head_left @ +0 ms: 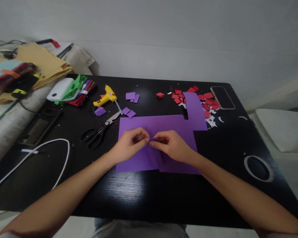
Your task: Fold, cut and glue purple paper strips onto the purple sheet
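My left hand point(135, 142) and my right hand point(172, 145) meet above a large purple paper sheet point(131, 162). Thumbs and forefingers of both pinch the upper end of a purple paper strip point(154, 157), which seems to hang down over the sheet. Its exact folds are hard to make out against the same colour. Left of the sheet lie black-handled scissors point(99, 132), blades pointing toward a yellow glue gun point(108, 96) with a glue stick in it. Small folded purple paper pieces point(130, 112) rest beyond the sheet.
At the right, another purple paper piece point(195, 112) overlaps red paper pieces point(208, 100) and white scraps. Nearby are a phone point(223, 97) and a roll of tape point(258, 168). A white cable point(67, 155) curves across the left, below bundled coloured strips point(76, 91).
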The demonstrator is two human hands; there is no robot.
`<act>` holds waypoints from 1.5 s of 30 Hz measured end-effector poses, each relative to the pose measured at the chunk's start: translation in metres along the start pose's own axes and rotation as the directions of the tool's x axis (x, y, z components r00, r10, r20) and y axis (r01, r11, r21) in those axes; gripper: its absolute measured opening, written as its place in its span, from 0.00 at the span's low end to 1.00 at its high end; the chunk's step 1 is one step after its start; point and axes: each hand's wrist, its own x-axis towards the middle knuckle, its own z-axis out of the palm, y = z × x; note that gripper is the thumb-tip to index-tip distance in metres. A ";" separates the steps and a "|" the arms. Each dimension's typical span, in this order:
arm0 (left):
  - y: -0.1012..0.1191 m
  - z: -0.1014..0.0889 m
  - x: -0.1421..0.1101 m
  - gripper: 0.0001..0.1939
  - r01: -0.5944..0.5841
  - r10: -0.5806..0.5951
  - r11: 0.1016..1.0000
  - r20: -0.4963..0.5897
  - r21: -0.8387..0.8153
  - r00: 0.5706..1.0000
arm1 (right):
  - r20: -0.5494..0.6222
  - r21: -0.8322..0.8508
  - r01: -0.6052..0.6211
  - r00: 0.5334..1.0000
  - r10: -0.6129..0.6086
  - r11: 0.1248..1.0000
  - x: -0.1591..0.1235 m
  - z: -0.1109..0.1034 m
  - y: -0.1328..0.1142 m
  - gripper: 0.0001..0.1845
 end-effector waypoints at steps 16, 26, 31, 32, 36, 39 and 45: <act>-0.006 -0.022 0.009 0.09 0.019 -0.017 1.000 -0.067 0.025 0.998 | -0.160 -0.015 0.036 0.986 -0.038 0.999 0.003 -0.009 -0.001 0.17; -0.005 -0.007 0.003 0.10 0.001 -0.002 1.000 0.080 0.014 0.997 | -0.079 0.149 -0.048 0.995 0.061 0.988 0.003 0.003 0.005 0.17; -0.005 -0.006 0.003 0.11 -0.007 0.005 1.000 0.096 0.024 0.995 | -0.060 0.164 -0.052 0.996 0.062 0.985 0.005 -0.001 0.004 0.14; -0.005 -0.005 0.003 0.10 -0.006 0.004 1.000 0.096 0.027 0.995 | -0.047 0.153 -0.048 0.997 0.055 0.987 0.005 -0.001 0.005 0.14; -0.007 -0.003 0.002 0.10 0.005 -0.008 0.999 0.111 0.034 0.994 | -0.004 0.121 -0.032 0.999 0.033 0.992 0.005 0.001 0.011 0.11; -0.008 -0.002 0.001 0.10 -0.005 0.002 1.000 0.128 0.024 0.992 | 0.012 0.073 -0.004 1.000 0.003 0.997 0.005 0.002 0.013 0.07; -0.009 -0.001 0.000 0.08 -0.059 0.054 0.998 0.121 0.036 0.991 | 0.045 -0.020 0.016 0.999 -0.015 1.000 0.004 -0.002 0.011 0.04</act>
